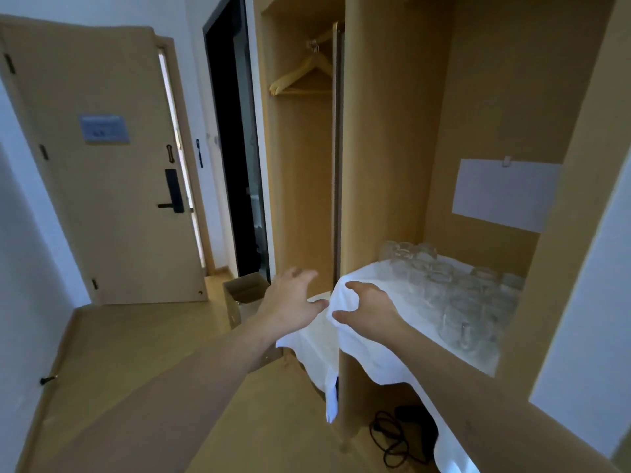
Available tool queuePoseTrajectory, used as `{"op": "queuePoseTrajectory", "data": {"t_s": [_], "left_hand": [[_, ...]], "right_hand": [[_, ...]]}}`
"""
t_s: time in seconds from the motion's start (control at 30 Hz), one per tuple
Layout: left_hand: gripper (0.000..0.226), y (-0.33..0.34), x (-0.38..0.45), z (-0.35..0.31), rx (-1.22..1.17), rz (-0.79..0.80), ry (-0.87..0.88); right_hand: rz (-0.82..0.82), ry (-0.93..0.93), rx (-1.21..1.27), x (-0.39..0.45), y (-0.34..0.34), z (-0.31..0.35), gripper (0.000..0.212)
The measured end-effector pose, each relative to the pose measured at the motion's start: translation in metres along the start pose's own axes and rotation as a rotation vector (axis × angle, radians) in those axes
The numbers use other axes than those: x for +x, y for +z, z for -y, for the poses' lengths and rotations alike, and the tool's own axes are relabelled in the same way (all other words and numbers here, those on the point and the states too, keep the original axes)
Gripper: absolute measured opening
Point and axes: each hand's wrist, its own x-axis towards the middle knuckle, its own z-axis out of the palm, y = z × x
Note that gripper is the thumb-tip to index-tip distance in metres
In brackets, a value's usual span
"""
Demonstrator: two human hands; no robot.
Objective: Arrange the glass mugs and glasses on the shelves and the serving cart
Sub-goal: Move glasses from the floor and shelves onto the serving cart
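A wooden wardrobe niche holds a shelf draped in a white cloth, and on it the glass mugs and glasses stand packed together toward the back and right. Both hands reach forward with fingers spread and grip nothing: the right hand at the cloth's front corner, the left hand just beside it. Behind sit a cardboard box, wooden hangers and a closed door.

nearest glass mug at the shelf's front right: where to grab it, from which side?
Judging from the head view: take the nearest glass mug round its body, coming from the open front of the shelf. Other glasses crowd it behind and to the left, and the wardrobe side panel stands close on the right. Its handle direction is too blurred to tell. Both the left hand and right hand hang open.
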Motion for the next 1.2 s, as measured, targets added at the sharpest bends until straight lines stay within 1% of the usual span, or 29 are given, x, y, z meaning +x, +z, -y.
{"op": "queuePoseTrajectory", "data": {"t_s": [0.13,0.3,0.43,0.57,0.7,0.77,0.87,0.9,1.0,1.1,1.2], "left_hand": [[0.069,0.020,0.062,-0.004,-0.032,0.028,0.012],[0.071,0.038,0.136,-0.014,-0.027,0.072,0.061],[0.064,0.059,0.180,-0.025,-0.045,0.064,0.125],[0.069,0.081,0.210,-0.030,-0.062,0.127,0.179],[0.057,0.098,0.245,-0.037,-0.101,0.154,0.241],[0.056,0.108,0.262,-0.039,-0.127,0.181,0.278],[0.056,0.122,0.287,-0.040,-0.156,0.227,0.327],[0.055,0.125,0.295,-0.039,-0.164,0.244,0.348],[0.059,0.130,0.323,-0.038,-0.203,0.266,0.445],[0.059,0.133,0.352,-0.037,-0.236,0.268,0.488],[0.057,0.139,0.373,-0.034,-0.255,0.299,0.542]], "right_hand": [[0.003,0.044,-0.013,0.046,-0.007,-0.023,0.080],[-0.027,0.078,-0.027,0.099,-0.022,-0.050,0.072],[-0.050,0.130,-0.014,0.130,-0.028,-0.077,0.078],[-0.068,0.181,0.003,0.153,-0.031,-0.097,0.081],[-0.104,0.248,0.011,0.170,-0.030,-0.116,0.081],[-0.126,0.291,0.020,0.177,-0.029,-0.123,0.077],[-0.173,0.347,0.030,0.189,-0.029,-0.129,0.056],[-0.186,0.358,0.022,0.193,-0.029,-0.130,0.052],[-0.227,0.399,-0.001,0.207,-0.030,-0.129,0.049],[-0.256,0.442,-0.028,0.221,-0.032,-0.130,0.043],[-0.292,0.497,-0.047,0.232,-0.030,-0.130,0.046]]}}
